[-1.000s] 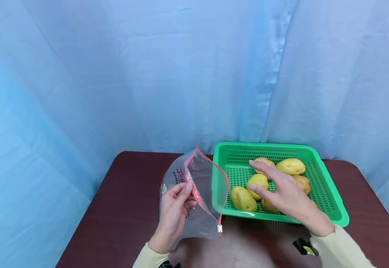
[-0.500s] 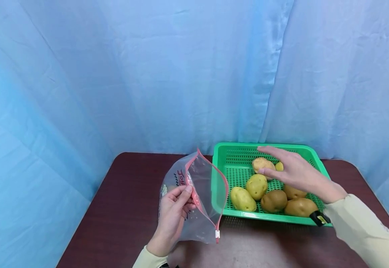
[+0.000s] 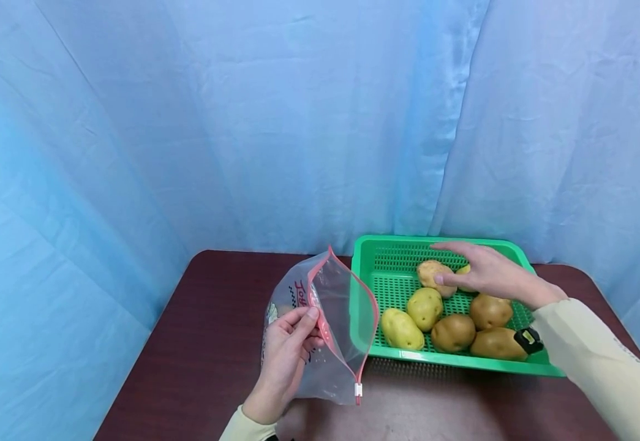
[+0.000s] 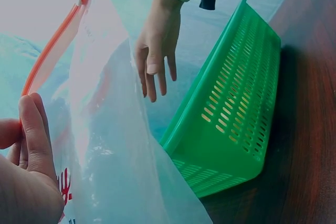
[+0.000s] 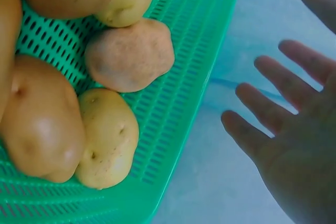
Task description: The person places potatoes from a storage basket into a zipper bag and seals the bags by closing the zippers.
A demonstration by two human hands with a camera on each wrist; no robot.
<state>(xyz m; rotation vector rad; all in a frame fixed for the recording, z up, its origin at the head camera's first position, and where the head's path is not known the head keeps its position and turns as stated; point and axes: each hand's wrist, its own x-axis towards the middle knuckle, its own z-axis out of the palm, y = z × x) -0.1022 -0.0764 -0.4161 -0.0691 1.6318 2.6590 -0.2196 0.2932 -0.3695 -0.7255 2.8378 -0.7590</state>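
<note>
My left hand pinches the pink rim of a clear zipper bag between thumb and fingers, and the bag's mouth gapes toward the basket. A white slider sits at the lower end of the zip. Over the back right of the green basket hovers my right hand, fingers spread and holding nothing. Below it lie several potatoes, among them a rough tan potato and a yellow one partly hidden by the hand. In the right wrist view the fingers are apart from the potatoes.
The basket stands on a dark brown table, its left wall behind the bag's mouth. Nearer the front of the basket lie a yellow potato and a brown potato. A blue curtain hangs behind the table.
My right hand has moved right and back over the basket, uncovering the brown potatoes at the front. The left hand keeps its pinch on the bag, which has barely shifted.
</note>
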